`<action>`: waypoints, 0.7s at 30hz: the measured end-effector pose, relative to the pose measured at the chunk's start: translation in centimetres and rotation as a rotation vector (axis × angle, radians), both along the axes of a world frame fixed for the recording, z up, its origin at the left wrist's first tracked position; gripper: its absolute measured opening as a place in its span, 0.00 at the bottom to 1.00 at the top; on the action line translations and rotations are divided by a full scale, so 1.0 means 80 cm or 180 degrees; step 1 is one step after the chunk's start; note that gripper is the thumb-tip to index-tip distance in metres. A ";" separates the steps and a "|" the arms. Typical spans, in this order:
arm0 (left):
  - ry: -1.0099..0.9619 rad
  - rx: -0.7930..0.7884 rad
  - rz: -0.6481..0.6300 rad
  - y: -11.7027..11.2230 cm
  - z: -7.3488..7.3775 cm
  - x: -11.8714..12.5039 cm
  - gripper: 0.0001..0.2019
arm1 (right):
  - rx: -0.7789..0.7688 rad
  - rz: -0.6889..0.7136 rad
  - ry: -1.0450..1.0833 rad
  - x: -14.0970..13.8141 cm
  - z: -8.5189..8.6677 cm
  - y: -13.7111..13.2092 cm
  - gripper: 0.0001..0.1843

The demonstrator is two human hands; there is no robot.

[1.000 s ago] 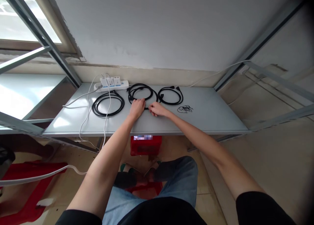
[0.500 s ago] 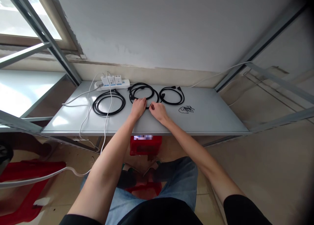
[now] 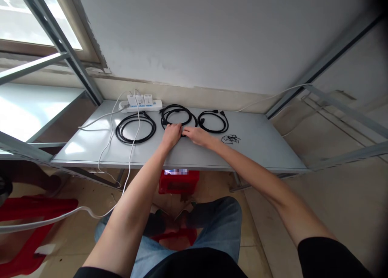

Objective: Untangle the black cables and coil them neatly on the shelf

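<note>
My left hand (image 3: 172, 135) is closed round the near edge of the middle coil of black power cable (image 3: 191, 114) on the grey shelf. Close beside it, my right hand (image 3: 197, 135) is closed, its fingertips pinched together at the same stretch of cable. What lies between those fingertips is too small to make out. To the left rests another coiled black cable (image 3: 118, 133), and to the right a third coil (image 3: 226, 124) with its plug ends showing. A small heap of thin black ties (image 3: 230, 139) lies right of my right hand.
At the back left, a white power strip (image 3: 156, 105) holds several white chargers. A white cord (image 3: 132, 148) crosses the left coil and hangs over the shelf's front edge (image 3: 218, 167). Metal posts frame both ends. A red stool (image 3: 178, 183) stands beneath.
My right hand has turned flatter and come nearer my left, its elbow swinging outward to the right. My left hand keeps its place on the cable. The view has shifted slightly.
</note>
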State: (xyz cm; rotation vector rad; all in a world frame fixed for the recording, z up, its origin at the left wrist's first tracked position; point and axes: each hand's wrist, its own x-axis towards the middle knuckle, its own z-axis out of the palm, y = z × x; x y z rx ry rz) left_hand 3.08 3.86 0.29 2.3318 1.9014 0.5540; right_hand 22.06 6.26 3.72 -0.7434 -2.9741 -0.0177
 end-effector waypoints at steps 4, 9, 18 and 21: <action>0.0061 -0.0031 0.0023 -0.001 0.002 0.001 0.18 | 0.0332 0.0349 -0.0527 -0.001 0.007 0.008 0.22; 0.0070 0.0012 0.0030 0.000 0.000 0.002 0.18 | 0.0396 0.0401 -0.0871 -0.006 0.027 0.007 0.18; 0.0092 0.0025 0.0011 0.001 -0.001 0.001 0.17 | 0.0456 0.0254 -0.0891 -0.015 0.022 0.011 0.17; 0.0072 0.0043 -0.0005 -0.001 0.000 0.000 0.16 | 0.0265 0.0084 -0.0590 -0.015 0.017 0.018 0.13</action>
